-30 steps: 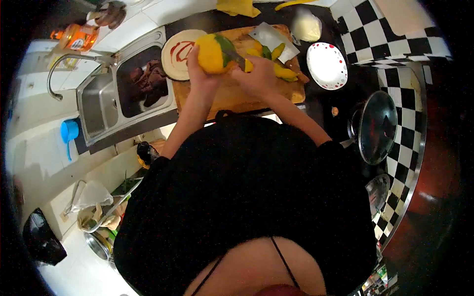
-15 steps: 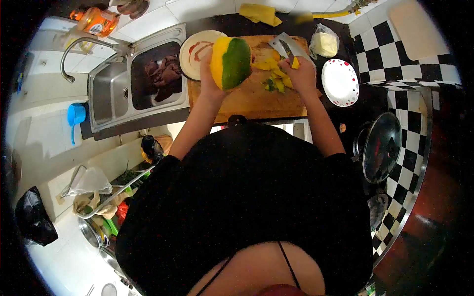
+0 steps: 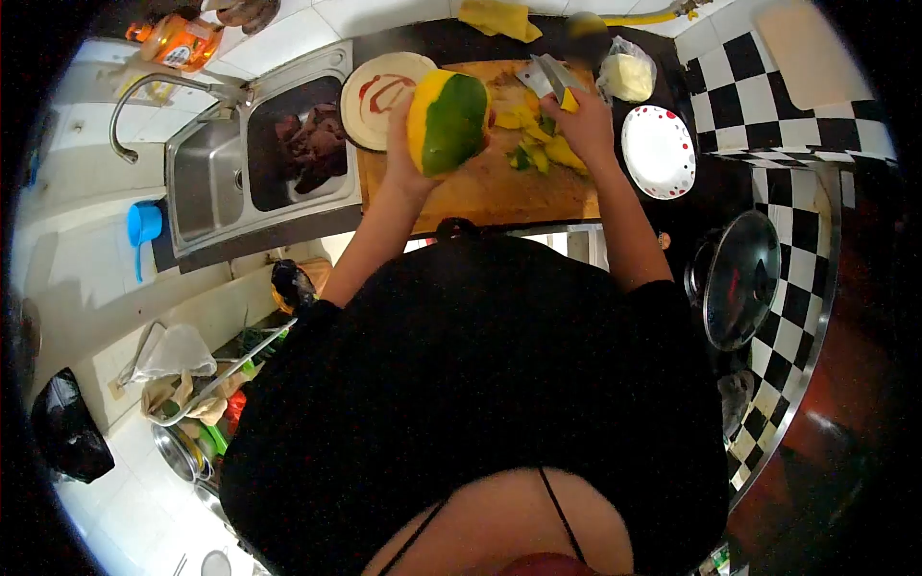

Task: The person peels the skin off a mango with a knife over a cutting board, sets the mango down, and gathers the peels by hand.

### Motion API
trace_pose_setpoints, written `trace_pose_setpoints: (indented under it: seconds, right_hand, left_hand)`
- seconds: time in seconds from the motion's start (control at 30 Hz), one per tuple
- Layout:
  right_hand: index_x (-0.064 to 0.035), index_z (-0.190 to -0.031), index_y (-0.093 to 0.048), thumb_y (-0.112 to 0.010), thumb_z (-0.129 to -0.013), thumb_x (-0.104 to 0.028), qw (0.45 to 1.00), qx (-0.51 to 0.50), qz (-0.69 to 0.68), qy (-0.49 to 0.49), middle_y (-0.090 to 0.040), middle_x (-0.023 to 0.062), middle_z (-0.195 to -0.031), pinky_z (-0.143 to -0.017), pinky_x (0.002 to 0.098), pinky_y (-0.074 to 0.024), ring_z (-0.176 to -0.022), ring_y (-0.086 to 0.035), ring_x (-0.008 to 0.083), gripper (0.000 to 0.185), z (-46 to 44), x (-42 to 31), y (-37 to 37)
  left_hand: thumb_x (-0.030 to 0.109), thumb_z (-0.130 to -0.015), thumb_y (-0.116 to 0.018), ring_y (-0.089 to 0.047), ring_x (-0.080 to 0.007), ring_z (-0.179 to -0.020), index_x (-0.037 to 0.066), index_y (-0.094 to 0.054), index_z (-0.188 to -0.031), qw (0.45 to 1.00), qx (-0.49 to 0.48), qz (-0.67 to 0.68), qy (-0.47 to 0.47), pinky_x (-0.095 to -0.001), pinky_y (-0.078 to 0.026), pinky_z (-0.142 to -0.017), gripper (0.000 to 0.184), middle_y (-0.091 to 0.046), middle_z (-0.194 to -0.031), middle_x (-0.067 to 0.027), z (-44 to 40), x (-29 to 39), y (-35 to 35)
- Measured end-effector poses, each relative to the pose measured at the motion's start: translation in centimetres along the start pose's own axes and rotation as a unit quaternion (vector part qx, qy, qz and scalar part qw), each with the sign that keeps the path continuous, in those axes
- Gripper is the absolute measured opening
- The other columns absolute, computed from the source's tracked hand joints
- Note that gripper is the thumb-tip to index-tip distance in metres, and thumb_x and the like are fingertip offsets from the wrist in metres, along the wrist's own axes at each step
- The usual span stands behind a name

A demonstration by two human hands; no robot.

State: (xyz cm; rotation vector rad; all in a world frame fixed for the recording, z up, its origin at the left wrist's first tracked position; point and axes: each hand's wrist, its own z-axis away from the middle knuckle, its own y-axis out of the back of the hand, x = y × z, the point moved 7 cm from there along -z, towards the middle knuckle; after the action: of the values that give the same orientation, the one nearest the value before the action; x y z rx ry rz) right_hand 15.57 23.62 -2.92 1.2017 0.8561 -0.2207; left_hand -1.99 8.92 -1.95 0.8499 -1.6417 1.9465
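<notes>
- Left grip point(image 3: 405, 154): ours, wrapped against the left side of the fruit.
- Partly peeled fruit point(image 3: 449, 123): within our left grip, raised over the board; a yellow strip nearest our fingers, green skin beyond; well apart from our right grip.
- Right grip point(image 3: 581, 123): ours, closed on the knife, its handle hidden by our fingers.
- Knife point(image 3: 554, 77): blade reaching forward and leftward from our right grip; a yellow patch beside the fingers, peel or handle we cannot tell.
- Peelings point(image 3: 533, 146): yellow and green, between our two grips, nearer the right.
- Cutting board point(image 3: 461, 205): wooden, on the counter point(image 3: 432, 43), beneath both grips.
- Red-dotted plate point(image 3: 659, 154): just right of our right grip.
- Cream disc point(image 3: 367, 123): red-streaked, just left of our left grip.
</notes>
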Motion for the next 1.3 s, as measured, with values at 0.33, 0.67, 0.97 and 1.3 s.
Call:
trace_pose_setpoints:
  seconds: [0.33,0.67,0.97,1.3]
  right_hand:
    - [-0.0049,-0.091,-0.057,-0.071,-0.07,-0.013,0.989,0.084,-0.063,0.1,-0.06,0.0028,-0.078,-0.064,0.0262,-0.0449,-0.069,-0.057,0.0127,0.027,-0.1,0.2,0.8]
    - [-0.0026,-0.1,-0.061,-0.059,-0.077,-0.055,0.943,-0.146,-0.296,-0.033,-0.063,0.0116,-0.083,-0.065,0.036,-0.0451,-0.072,-0.06,0.0268,0.057,2.2,-3.7,-0.9]
    - [0.003,-0.088,-0.057,-0.052,-0.085,-0.05,0.979,-0.092,-0.125,0.132,-0.051,0.0037,-0.069,-0.06,0.0264,-0.0382,-0.065,-0.045,0.0104,0.053,3.5,-7.6,-0.8]
    - [0.0031,-0.094,-0.06,-0.046,-0.075,-0.071,0.985,-0.123,-0.1,0.062,-0.061,0.0217,-0.079,-0.073,0.0413,-0.0451,-0.079,-0.06,0.0354,0.078,3.5,-5.7,-2.3]
  left_hand:
    - [0.041,-0.089,-0.038,-0.053,-0.0289,-0.107,0.005,-0.047,-0.12,0.96,-0.001,0.267,0.081,-0.0437,-0.045,-0.09,0.048,-0.052,-0.119,-0.0144,0.3,-0.2,-1.8]
    - [0.042,-0.088,-0.036,-0.054,-0.0316,-0.106,0.004,-0.046,-0.121,0.965,0.013,0.238,0.109,-0.047,-0.046,-0.087,0.051,-0.053,-0.117,-0.0169,0.1,-1.0,-1.9]
    - [0.046,-0.088,-0.042,-0.05,-0.0343,-0.111,0.009,-0.042,-0.127,0.958,0.04,0.239,0.154,-0.0533,-0.041,-0.093,0.054,-0.048,-0.124,-0.0174,0.6,-3.2,-0.8]
    - [0.046,-0.091,-0.036,-0.056,-0.0261,-0.103,0.007,-0.044,-0.122,0.972,0.065,0.167,0.149,-0.0466,-0.046,-0.088,0.051,-0.054,-0.117,-0.0129,0.9,-2.4,-1.6]
